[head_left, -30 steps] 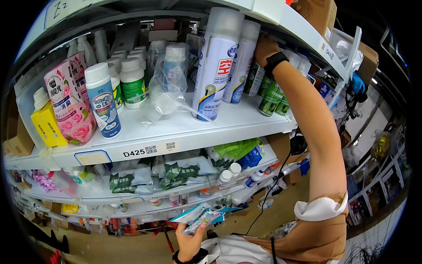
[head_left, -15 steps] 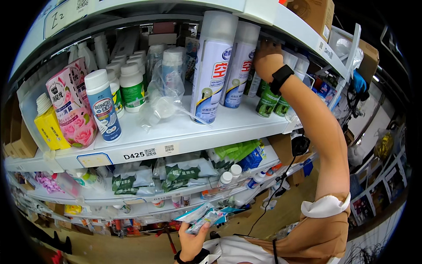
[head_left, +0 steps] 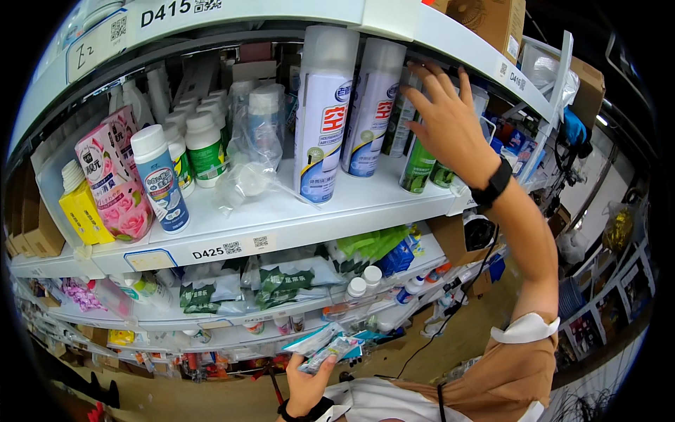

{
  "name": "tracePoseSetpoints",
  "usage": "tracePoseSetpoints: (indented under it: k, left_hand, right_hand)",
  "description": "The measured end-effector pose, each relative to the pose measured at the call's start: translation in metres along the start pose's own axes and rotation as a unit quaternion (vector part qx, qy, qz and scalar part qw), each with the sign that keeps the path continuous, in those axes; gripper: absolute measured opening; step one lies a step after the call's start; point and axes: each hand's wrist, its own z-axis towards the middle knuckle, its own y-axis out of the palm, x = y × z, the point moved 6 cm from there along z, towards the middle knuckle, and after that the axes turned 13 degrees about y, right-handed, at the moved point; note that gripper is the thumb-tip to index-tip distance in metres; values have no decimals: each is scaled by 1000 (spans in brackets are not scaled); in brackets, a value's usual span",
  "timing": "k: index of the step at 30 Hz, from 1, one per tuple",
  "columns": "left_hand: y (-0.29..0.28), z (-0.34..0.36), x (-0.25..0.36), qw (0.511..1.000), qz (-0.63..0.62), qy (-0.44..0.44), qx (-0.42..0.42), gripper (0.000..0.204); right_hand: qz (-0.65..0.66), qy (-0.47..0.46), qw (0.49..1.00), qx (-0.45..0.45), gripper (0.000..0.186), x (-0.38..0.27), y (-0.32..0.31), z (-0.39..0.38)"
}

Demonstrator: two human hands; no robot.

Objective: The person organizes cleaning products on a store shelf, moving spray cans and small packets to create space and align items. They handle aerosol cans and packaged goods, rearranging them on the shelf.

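My right hand (head_left: 453, 126), fingers spread apart, is in front of the green cans (head_left: 420, 169) at the right end of the upper shelf. It holds nothing that I can see; whether a fingertip touches a can is unclear. Two tall white-and-blue aerosol cans with frosted caps, a nearer one (head_left: 325, 133) and a farther one (head_left: 373, 119), stand upright just left of it. Low in front of the shelves, my left hand (head_left: 307, 387) grips several small clear-and-blue plastic packets (head_left: 330, 347) between thumb and fingers.
Left along the shelf (head_left: 281, 224) stand a blue-and-white bottle (head_left: 162, 179), a pink rose-printed package (head_left: 116, 190), a yellow box (head_left: 86, 207) and green-labelled white bottles (head_left: 204, 151). A clear plastic bag (head_left: 256, 144) wraps another container. The upper shelf's edge (head_left: 478, 53) overhangs my right hand.
My right hand has drawn out from among the cans at the right, and its fingers have spread. The left hand keeps the packets in nearly the same place. The view has shifted slightly.
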Motion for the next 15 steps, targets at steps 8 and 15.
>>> tracePoseSetpoints:
  k: [8,15]
  left_hand:
    - [7,-1,-13,994,97,-49,34,46]
    - [1,-7,-64,995,-30,-54,76,67]
  right_hand:
    - [41,225,965,-125,62,-9,-5,-81]
    - [152,262,943,-138,49,5,62,-90]
